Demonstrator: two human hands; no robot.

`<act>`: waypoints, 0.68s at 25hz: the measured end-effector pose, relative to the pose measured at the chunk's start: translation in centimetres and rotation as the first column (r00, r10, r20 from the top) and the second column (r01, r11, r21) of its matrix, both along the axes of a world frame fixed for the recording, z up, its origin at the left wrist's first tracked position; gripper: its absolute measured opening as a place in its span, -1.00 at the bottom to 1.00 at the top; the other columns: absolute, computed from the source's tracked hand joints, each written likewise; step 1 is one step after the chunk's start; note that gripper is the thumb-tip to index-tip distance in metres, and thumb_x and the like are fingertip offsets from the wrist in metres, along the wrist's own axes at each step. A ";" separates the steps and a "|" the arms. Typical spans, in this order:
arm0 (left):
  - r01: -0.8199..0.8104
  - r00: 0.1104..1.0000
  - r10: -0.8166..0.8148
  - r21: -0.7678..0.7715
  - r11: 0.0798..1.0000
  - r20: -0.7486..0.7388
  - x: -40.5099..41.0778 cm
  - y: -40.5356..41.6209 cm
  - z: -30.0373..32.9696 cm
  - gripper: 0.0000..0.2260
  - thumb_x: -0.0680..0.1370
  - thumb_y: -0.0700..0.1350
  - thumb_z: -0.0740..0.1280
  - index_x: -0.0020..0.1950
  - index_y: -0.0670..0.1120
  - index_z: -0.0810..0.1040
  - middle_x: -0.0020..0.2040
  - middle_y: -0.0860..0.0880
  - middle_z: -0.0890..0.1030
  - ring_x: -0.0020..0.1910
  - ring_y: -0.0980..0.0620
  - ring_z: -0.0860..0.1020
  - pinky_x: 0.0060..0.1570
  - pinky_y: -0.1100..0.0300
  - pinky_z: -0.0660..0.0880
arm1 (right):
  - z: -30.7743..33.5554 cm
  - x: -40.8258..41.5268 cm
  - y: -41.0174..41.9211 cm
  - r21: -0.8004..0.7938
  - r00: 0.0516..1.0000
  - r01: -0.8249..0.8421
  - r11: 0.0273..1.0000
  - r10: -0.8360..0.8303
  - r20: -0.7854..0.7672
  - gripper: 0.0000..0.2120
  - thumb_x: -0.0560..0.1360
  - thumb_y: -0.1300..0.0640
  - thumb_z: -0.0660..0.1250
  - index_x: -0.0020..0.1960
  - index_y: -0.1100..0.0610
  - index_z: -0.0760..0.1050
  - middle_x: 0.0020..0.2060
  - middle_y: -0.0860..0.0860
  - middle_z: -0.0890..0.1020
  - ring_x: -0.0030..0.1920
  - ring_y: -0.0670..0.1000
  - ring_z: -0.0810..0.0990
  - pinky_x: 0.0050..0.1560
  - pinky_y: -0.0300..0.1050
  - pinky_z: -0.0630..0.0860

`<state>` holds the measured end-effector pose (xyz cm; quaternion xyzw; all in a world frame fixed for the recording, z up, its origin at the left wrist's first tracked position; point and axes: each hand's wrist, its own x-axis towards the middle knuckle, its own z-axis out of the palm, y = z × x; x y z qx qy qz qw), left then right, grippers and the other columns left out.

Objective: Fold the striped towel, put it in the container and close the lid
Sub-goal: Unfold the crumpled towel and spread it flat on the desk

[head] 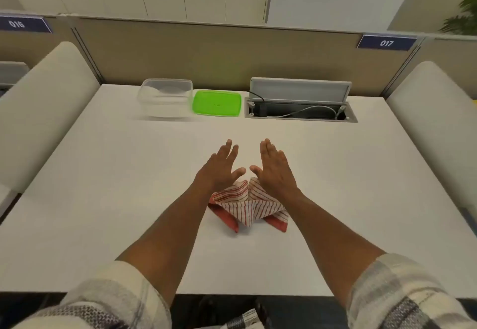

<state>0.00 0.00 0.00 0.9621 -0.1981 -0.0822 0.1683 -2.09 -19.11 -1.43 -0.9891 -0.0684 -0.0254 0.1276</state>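
Observation:
A red-and-white striped towel (246, 206) lies crumpled in a loose heap on the white table (103, 199), near the front middle. My left hand (219, 168) hovers over its left part, fingers spread, holding nothing. My right hand (275, 171) hovers over its right part, palm down and flat, also holding nothing. Both wrists hide the towel's far edge. A clear plastic container (165, 97) stands without a lid at the back of the table. Its green lid (216, 102) lies flat just to the right of it.
An open cable hatch (300, 108) with a raised grey flap and wires sits in the table at the back right. A beige partition runs behind the table. Padded white dividers (44, 106) flank the left and right sides (436, 122).

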 end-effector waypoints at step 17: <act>0.040 0.947 -0.038 0.000 0.999 -0.319 -1.1 2.2 -3.3 -0.73 0.49 -0.09 0.41 0.18 -0.06 0.63 0.15 -0.03 0.65 0.13 -0.01 0.58 0.14 0.10 0.50 | -2.1 -1.9 -1.7 -0.140 0.982 -0.109 0.984 0.084 -0.172 -0.71 0.54 -0.01 0.31 0.20 0.09 0.53 0.05 0.06 0.63 0.10 0.11 0.52 0.07 0.02 0.47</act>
